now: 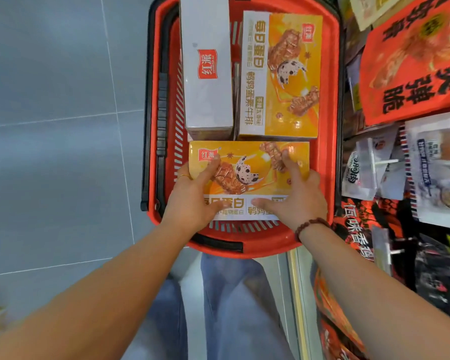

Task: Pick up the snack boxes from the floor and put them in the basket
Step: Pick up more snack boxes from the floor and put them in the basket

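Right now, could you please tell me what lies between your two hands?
Only the printed face of the near box, with its speckled-egg picture. The left hand and right hand hold that box from either side, as the head view shows.

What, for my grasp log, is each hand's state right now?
Left hand: holding the yellow box at its left end.
Right hand: holding the same box at its right end.

One head-worn wide-angle view looks almost straight down, close over the basket (331,100) at upper centre; floor (50,100) left, snack packets (413,74) right.
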